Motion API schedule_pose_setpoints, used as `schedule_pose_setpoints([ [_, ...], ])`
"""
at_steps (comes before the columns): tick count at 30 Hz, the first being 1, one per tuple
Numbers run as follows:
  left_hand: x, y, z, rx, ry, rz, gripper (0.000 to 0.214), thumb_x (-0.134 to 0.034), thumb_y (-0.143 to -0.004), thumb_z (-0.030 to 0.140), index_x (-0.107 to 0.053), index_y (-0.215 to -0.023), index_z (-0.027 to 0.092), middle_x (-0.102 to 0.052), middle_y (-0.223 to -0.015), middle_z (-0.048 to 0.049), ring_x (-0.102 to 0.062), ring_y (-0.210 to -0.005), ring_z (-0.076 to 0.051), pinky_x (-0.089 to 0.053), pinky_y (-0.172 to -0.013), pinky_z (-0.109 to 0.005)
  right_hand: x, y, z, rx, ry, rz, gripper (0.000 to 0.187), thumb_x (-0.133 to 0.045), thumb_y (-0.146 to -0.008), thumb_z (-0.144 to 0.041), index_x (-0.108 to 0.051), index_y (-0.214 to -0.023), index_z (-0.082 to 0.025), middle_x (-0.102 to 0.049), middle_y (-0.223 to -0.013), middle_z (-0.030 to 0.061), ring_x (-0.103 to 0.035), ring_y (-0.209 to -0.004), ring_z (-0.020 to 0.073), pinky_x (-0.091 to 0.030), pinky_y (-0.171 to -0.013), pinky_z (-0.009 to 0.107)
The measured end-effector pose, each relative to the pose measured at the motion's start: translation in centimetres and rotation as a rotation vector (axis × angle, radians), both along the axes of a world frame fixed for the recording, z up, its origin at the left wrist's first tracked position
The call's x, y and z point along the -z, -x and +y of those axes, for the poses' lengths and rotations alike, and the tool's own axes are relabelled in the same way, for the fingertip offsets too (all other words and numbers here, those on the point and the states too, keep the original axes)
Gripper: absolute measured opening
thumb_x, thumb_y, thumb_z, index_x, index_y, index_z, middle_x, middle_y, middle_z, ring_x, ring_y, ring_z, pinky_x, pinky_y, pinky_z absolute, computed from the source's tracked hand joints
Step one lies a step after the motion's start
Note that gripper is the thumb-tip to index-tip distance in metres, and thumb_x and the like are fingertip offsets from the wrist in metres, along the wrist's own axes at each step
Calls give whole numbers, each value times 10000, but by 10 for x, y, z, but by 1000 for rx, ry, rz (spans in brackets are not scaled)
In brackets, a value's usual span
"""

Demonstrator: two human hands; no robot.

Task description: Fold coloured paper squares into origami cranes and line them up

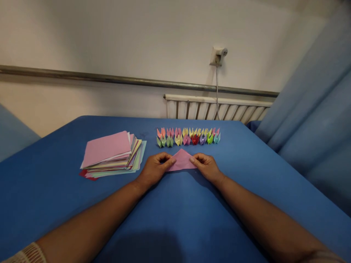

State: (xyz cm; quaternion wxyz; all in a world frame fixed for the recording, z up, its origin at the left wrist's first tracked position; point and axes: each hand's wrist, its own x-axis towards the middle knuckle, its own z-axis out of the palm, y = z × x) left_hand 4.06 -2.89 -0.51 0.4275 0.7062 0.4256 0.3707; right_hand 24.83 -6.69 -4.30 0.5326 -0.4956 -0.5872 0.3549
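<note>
A pink sheet of paper folded into a triangle (181,160) lies on the blue table (175,215) with its tip pointing away from me. My left hand (155,168) pinches its left corner with curled fingers. At the right corner my right hand (206,166) does the same. Both hands rest on the table surface.
A fanned stack of coloured square papers (111,155), pink on top, lies left of my hands. Two rows of several small folded paper pieces (188,136) stand just beyond the triangle. A white radiator (216,109) and a wall rail are behind the table; blue curtain hangs at right.
</note>
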Motion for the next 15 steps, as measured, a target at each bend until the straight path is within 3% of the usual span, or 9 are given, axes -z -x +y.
schedule_pose_setpoints([
  [5,1,-1,0,-1,-13,-23,242,-683,-724,403,-663,-694,164,-616,-655,16,-521,-612,-113,-416,-608,-230,-2,-1,-2,-6,3,-3,254,-645,-755,-436,-644,-737,-182,-568,-645,-24,-472,-589,108,-386,-583,233],
  [15,-3,-1,-3,-6,-38,10,253,-654,-757,411,-672,-719,161,-621,-671,16,-531,-627,-114,-425,-618,-227,2,-5,-1,12,-11,-14,264,-638,-753,-436,-622,-678,-183,-552,-613,-30,-467,-570,109,-379,-564,234],
])
